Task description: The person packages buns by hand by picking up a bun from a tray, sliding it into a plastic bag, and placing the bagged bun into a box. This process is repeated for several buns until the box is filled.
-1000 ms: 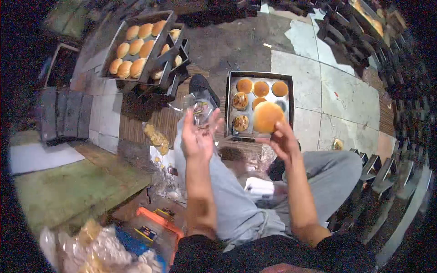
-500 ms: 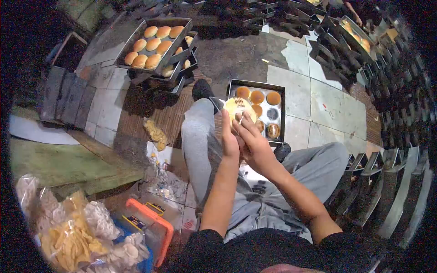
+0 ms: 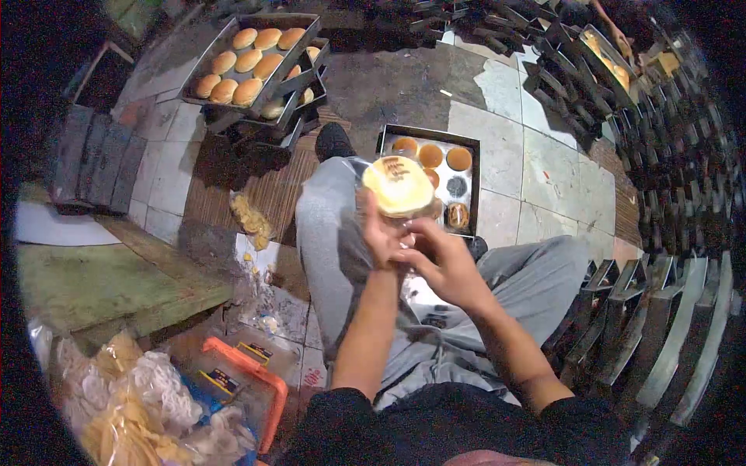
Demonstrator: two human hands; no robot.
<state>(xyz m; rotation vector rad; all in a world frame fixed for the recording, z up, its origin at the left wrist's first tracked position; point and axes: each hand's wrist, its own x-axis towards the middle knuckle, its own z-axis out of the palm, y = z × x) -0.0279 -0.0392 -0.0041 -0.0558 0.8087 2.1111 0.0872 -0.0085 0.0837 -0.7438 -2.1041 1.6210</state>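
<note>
A pale round bun in clear plastic (image 3: 398,186), with brown print on its face, is in my left hand (image 3: 381,239), above my lap. My right hand (image 3: 451,264) pinches at the lower side of the wrapping, its fingertips close to my left palm. Just beyond the hands, a dark square tray (image 3: 476,182) on the floor holds several brown-topped buns (image 3: 459,159). One bun at its near right (image 3: 458,215) looks wrapped. Part of this tray is hidden behind the held bun.
Stacked trays of buns (image 3: 186,87) stand at the upper left. Plastic bags (image 3: 132,404) and an orange-rimmed box (image 3: 272,380) lie at the lower left, by a green bench (image 3: 101,279). Metal trays (image 3: 668,311) line the right. Another person's arm (image 3: 614,29) shows at the upper right.
The bun's printed face has turned more toward me. My right hand has moved down from over the bun to its lower edge. The whole view has shifted slightly.
</note>
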